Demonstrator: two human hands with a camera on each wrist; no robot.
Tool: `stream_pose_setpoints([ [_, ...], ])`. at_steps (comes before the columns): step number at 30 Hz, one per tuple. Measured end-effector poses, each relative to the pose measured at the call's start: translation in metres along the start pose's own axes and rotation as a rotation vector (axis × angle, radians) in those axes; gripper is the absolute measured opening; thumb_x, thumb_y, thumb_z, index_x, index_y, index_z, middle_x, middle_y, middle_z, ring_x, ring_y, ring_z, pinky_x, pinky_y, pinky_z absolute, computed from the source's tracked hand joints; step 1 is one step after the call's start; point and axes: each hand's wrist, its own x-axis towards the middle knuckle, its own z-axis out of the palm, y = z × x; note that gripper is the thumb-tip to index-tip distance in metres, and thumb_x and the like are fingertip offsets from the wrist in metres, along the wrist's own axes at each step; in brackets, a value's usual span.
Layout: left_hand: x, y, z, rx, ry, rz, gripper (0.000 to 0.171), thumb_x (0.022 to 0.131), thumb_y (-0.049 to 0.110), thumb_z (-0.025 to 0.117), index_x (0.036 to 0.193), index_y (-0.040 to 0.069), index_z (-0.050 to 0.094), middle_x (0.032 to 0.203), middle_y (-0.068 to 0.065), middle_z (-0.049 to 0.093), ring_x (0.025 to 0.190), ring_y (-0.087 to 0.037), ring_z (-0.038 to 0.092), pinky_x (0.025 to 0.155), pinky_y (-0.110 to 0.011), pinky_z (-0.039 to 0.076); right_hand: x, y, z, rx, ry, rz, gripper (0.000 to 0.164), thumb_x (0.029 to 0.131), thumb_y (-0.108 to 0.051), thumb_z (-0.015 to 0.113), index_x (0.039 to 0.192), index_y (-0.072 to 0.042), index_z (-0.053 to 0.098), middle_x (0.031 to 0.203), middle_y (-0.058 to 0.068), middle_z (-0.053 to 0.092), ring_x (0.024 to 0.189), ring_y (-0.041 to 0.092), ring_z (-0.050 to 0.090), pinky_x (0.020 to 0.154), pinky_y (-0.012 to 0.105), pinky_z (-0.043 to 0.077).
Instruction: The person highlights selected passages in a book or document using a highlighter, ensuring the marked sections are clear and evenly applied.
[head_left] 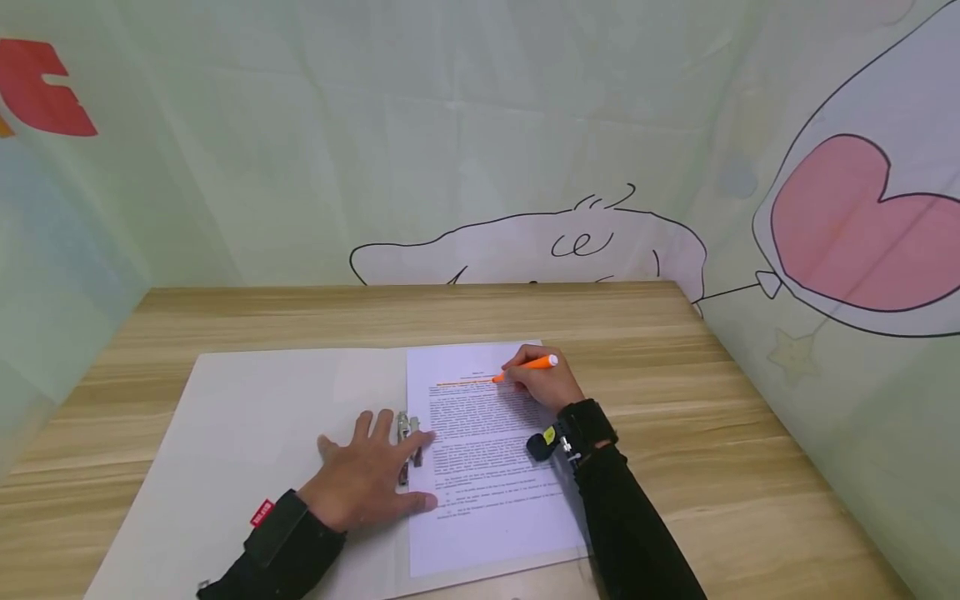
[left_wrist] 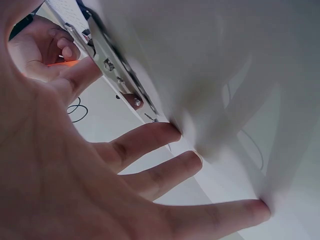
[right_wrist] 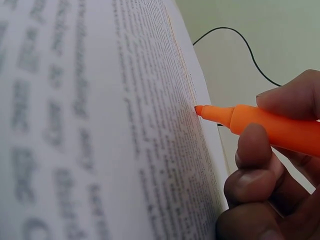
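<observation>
My right hand pinches an orange highlighter between thumb and fingers. Its tip touches the printed sheet near the top, at the right end of an orange line drawn over the text. The sheet lies on the right half of an opened white folder. With fingers spread, my left hand rests on the folder, its thumb and one finger reaching over the left margin of the sheet. Partly hidden beneath it is the folder's metal clip, along the spine.
The folder lies on a wood-grain table that ends against a pale fabric backdrop with cartoon drawings. A black camera on the right wrist hangs over the sheet.
</observation>
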Motion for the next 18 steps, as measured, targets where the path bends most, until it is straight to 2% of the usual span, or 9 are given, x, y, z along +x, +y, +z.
stream_pose_setpoints([
  [18, 0.0002, 0.0005, -0.0004, 0.012, 0.006, 0.004, 0.084, 0.065, 0.072, 0.075, 0.137, 0.034, 0.058, 0.126, -0.016, 0.051, 0.115, -0.041, 0.045, 0.080, -0.089, 0.035, 0.0008, 0.0018, -0.0030, -0.009, 0.018, 0.004, 0.006, 0.087, -0.008, 0.073, 0.081, -0.007, 0.076, 0.059, 0.002, 0.059, 0.057, 0.016, 0.053, 0.050, 0.023, 0.040],
])
